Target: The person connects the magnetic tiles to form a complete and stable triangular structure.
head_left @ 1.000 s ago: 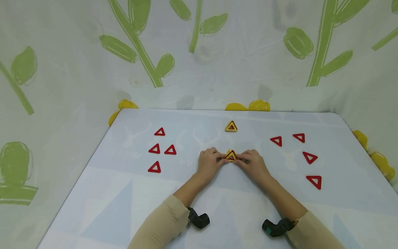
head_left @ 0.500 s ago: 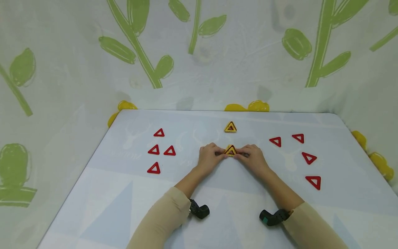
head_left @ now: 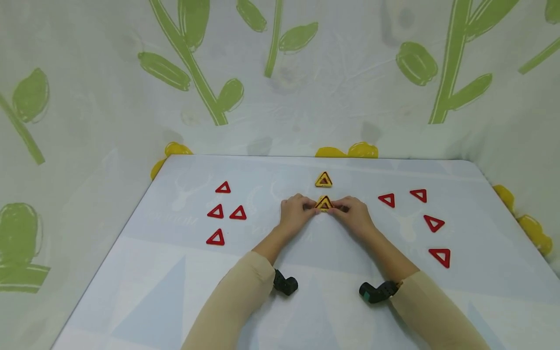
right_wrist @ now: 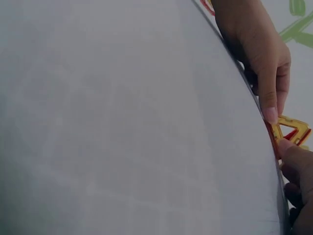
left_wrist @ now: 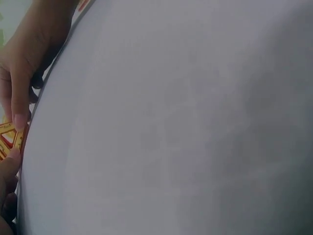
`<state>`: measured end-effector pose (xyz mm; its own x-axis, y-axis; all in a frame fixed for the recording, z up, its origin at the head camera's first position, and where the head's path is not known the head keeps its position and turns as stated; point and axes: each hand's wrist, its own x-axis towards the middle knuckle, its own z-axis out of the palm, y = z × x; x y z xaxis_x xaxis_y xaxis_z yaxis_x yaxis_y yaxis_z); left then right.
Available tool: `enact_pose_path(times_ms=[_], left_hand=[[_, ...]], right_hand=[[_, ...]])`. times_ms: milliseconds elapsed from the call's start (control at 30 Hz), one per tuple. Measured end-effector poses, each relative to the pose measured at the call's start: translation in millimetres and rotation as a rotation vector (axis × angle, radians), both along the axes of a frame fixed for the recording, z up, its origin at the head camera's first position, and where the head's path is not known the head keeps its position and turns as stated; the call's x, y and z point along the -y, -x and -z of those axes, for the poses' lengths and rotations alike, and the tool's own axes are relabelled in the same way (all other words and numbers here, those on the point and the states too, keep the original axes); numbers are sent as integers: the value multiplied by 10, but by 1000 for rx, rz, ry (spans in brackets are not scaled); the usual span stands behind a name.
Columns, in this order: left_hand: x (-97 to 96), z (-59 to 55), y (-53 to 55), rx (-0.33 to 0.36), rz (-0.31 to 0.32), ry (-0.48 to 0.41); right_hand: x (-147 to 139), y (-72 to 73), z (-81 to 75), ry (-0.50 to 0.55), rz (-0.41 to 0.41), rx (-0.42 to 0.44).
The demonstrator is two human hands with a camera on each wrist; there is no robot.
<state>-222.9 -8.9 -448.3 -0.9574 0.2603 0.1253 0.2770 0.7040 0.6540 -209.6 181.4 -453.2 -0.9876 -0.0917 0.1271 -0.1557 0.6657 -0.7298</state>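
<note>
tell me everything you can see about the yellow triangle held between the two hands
The yellow triangle is a small, three-sided frame with a central opening, glossy and seemingly translucent, like plastic. Red shows along its edges and inside its outline. One corner points away from the person, toward another yellow triangle farther off. The left hand and right hand pinch it from opposite sides. Whether it touches the table isn't clear.
</note>
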Motion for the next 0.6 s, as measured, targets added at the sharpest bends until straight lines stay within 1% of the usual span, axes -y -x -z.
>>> enact_pose_path(times_ms=[67,233,300,467,600], left_hand=[[-15,-17,34,11,-4,6],[-45,-54,110,16,-35,8],[-64,-61,131,17,-46,9],[-118,-53,173,9,-71,27],[-144,-34,207,-9,-98,39]], right_hand=[[0,35,7,-17,4,-24],[10,126,3,-130,-7,-133],[16,149,-20,-138,-6,-128],[14,201,-65,-112,1,-56],[6,248,-53,-109,-3,-55]])
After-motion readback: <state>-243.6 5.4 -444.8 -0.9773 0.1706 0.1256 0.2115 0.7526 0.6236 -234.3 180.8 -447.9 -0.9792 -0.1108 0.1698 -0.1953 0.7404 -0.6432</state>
